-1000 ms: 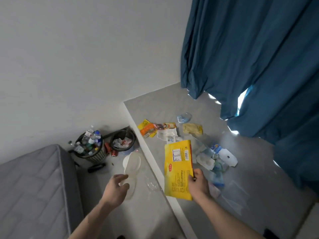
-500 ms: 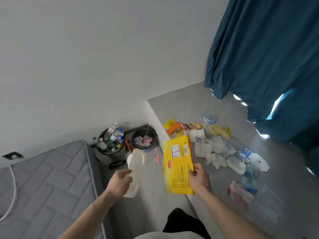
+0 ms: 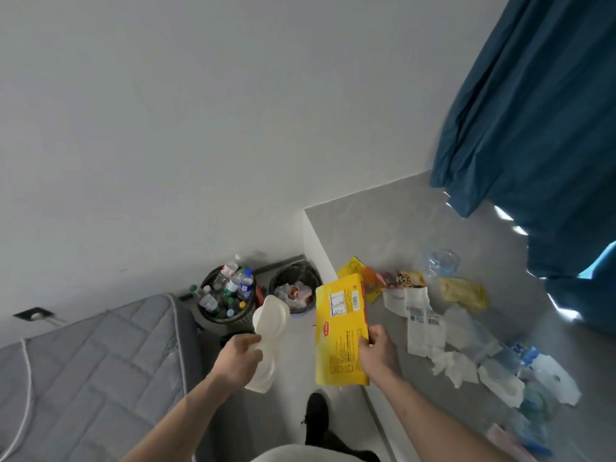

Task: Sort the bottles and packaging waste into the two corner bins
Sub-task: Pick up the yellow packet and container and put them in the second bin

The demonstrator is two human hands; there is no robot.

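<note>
Gripping item one, the right hand pinches a yellow packet at its right edge: flat, glossy, rectangular, with a white barcode label near the top and fine dark print lower down, held upright over the floor just left of the ledge. Item two, a white plastic container, pale and translucent, is held in the curled fingers of the left hand, rising above the knuckles. Beyond the fingertips stand two dark bins in the corner: the bottle bin, full of clear bottles, and the wrapper bin, holding crumpled wrappers. Right of the right hand, on the ledge, lie scattered wrappers, tissues and crushed bottles. Left of the left hand, a grey mattress.
</note>
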